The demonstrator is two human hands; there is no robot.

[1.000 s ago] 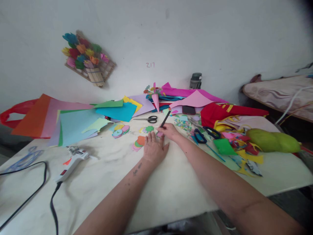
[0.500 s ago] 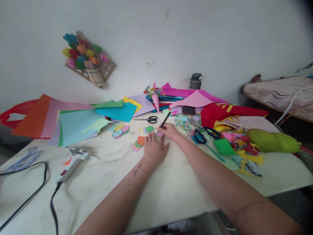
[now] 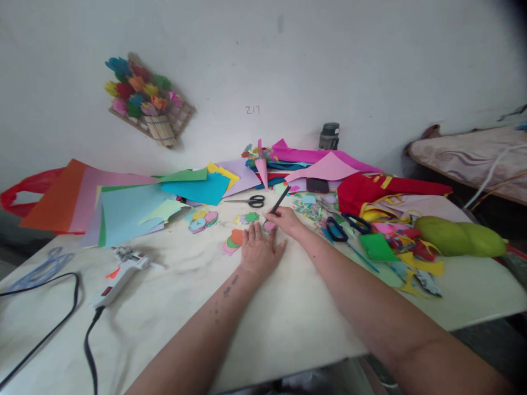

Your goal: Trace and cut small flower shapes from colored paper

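Note:
My left hand (image 3: 260, 249) lies flat on the table, fingers stretched out toward a green scalloped paper cutout (image 3: 251, 218). Between my right hand's (image 3: 284, 220) fingers is a black pen (image 3: 281, 198), tilted up to the right, its lower end close to the cutouts. A small pink paper piece (image 3: 269, 225) shows between my two hands, partly hidden by fingers. Left of my left hand lies a fan of orange, green and pink paper cutouts (image 3: 233, 241). Further left sits another group of cutouts (image 3: 203, 220). Black-handled scissors (image 3: 256, 201) rest just beyond my hands.
A white glue gun (image 3: 123, 278) with a black cord is at left. Coloured paper sheets (image 3: 132, 216) spread along the back left. On the right are blue-handled scissors (image 3: 337, 229), paper scraps, a red cloth (image 3: 395, 189) and a green fruit-like object (image 3: 457, 237). A phone (image 3: 317, 185) lies at the back.
The black pen has tilted slightly further to the right in my right hand. My left hand stays nearly still on the table.

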